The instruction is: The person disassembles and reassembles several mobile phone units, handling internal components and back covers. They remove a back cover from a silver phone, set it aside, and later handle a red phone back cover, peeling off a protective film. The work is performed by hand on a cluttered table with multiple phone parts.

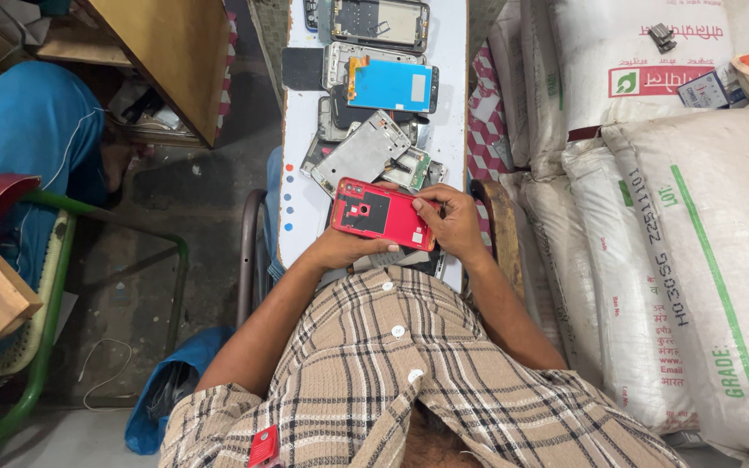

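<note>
Both hands hold 1 red phone back (381,214) over the near end of a long white table (452,130). Left hand (340,249) sits under the red piece and cups it from below, fingers mostly hidden. Right hand (454,221) is at its right end, with thumb and fingertips pinching the edge. Going from big to small: fat white sacks (695,260) are stacked on the right, a green chair frame (54,286) stands on the left, and the table runs up the middle. On the table, just past the hands, lies a heap of phone parts: a grey metal frame (361,152), a blue screen panel (392,85), and a black phone shell (381,22) at the far end. I think the red piece could slip off the table edge, because only fingertips grip it there. It could also bump the grey frame, which lies very near.
</note>
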